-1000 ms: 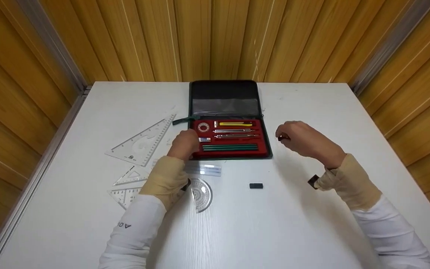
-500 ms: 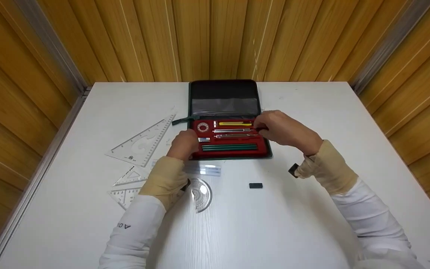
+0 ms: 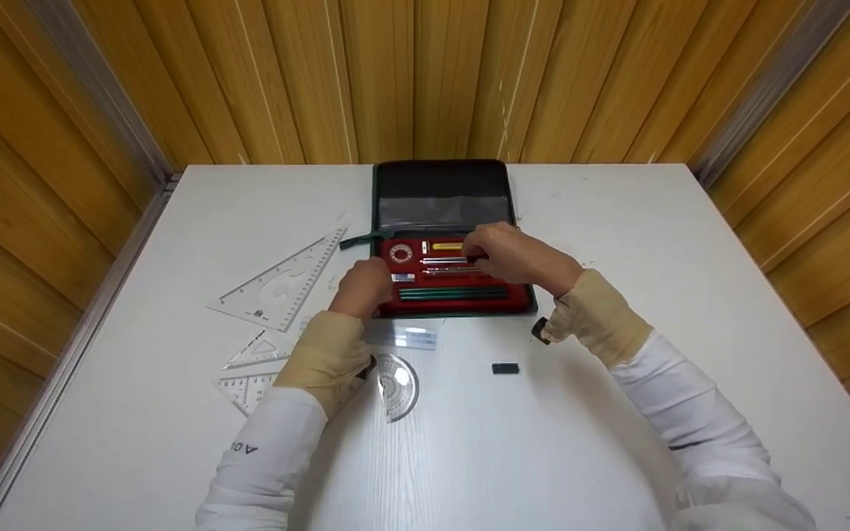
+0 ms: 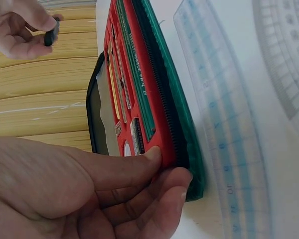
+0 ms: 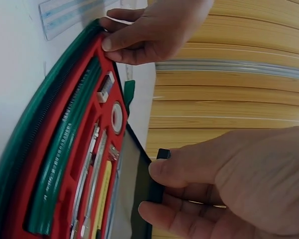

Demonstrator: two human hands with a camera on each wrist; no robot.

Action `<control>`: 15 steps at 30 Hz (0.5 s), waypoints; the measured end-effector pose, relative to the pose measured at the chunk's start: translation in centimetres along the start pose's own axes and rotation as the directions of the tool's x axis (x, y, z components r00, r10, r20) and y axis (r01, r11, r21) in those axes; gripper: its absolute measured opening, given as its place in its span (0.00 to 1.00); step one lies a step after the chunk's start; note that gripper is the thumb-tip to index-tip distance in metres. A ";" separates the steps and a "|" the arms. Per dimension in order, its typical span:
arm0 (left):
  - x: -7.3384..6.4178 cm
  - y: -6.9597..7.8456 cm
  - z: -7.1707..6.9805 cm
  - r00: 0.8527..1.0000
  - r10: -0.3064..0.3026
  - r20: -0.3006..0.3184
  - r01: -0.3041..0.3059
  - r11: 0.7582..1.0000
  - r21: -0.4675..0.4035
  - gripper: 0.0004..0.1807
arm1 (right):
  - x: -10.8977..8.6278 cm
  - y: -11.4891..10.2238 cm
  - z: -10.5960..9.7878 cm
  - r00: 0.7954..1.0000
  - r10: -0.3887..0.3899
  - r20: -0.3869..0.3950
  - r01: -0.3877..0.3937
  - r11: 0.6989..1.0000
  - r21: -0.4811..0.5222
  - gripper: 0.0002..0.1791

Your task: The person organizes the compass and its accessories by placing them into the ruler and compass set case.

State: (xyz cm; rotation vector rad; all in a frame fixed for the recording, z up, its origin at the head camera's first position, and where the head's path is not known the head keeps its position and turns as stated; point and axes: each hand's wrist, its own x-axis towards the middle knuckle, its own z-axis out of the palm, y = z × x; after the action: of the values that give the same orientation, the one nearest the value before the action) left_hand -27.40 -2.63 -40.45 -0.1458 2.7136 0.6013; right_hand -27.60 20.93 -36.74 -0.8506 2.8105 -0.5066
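Right hand [image 3: 506, 254] moved left, pinching a black bit [image 4: 51, 36].
Wrist views show it best; left hand [image 3: 363, 286] pinches the case [image 3: 462, 304] below.

I count one left hand [image 3: 362, 286], one right hand [image 3: 515, 254], one zip case [image 3: 440, 181], one small dark piece [image 4: 51, 34], one dark block [image 3: 505, 369], three set squares [image 3: 299, 273], one ruler [image 3: 412, 338], one protractor [image 3: 400, 387], one yellow cutter [image 3: 446, 246], two metal instruments [image 3: 443, 261], one white ring [image 3: 392, 254] and one eraser [image 5: 105, 87]. Green pencils [image 3: 453, 293] are several; exact number is unclear.
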 end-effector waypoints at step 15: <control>-0.3 0.3 -0.1 1.000 0.007 -0.009 -0.007 1.000 0.023 0.18 | 4.3 -0.8 3.5 0.999 -0.038 0.036 0.039 0.999 -0.025 0.14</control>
State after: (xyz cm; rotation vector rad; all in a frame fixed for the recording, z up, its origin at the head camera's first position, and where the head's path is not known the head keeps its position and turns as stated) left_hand -27.20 -2.44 -40.14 -0.1339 2.7299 0.5731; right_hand -29.85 16.97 -39.91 -0.9110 2.7793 -0.4574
